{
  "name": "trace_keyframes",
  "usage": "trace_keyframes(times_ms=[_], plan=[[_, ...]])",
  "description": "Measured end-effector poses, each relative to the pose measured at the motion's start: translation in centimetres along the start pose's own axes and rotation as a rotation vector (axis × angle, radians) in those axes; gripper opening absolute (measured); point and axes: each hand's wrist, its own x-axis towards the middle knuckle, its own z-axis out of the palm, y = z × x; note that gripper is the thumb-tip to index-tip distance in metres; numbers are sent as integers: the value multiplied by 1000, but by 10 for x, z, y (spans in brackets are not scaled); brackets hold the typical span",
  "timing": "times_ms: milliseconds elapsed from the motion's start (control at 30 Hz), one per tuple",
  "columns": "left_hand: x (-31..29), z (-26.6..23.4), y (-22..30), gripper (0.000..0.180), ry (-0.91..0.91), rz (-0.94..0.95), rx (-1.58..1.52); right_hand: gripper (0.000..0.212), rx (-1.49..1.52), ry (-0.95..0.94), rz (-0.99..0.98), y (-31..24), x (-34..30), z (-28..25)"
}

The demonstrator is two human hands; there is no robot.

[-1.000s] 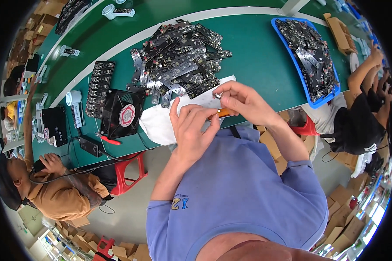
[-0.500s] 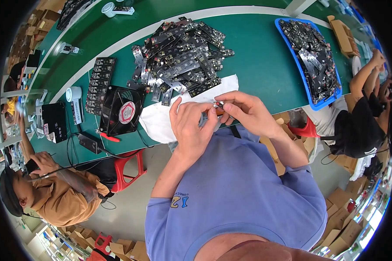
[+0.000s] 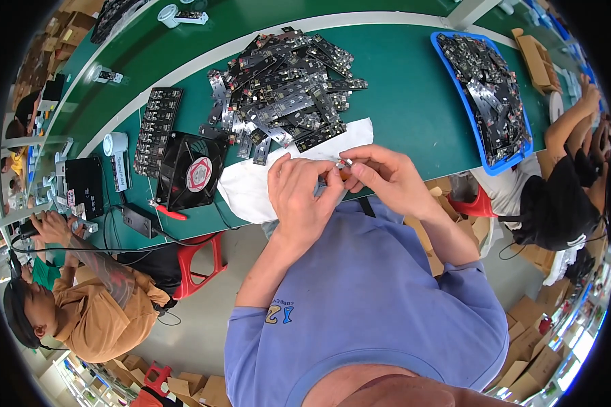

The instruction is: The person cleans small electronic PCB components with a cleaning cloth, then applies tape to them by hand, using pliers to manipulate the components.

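My left hand (image 3: 300,197) and my right hand (image 3: 392,178) meet at the near edge of the bench. Between their pinched fingertips is a small silver-and-dark electronic part (image 3: 344,163), mostly covered by the fingers, so its exact kind does not show. Both hands are closed on it. Something orange (image 3: 346,173) peeks out below the part. Under the hands lies a white cloth (image 3: 244,188). Just beyond it, a heap of narrow black circuit boards (image 3: 285,102) rests on the green bench (image 3: 400,88).
Left of the cloth stand a black fan (image 3: 190,173), a panel of joined boards (image 3: 157,129) and red-handled pliers (image 3: 170,213). A blue tray (image 3: 463,102) full of boards lies right. A co-worker (image 3: 108,305) sits left, another person (image 3: 550,197) right.
The small part has turned slightly between my fingertips and shows more silver. My hands have barely moved. The co-worker on the left has moved both hands toward the bench.
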Motion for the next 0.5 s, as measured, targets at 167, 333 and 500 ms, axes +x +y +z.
trace_keyframes(times_ms=[167,333,500], plan=[[1,1,-2,10,38,67,23,29,-126,45,-88,-4,-1,6],[-1,5,-7,14,75,154,62,27,-550,-8,-272,-9,3,4],[-1,7,-6,18,79,154,89,26,-553,42,-271,-14,2,9]])
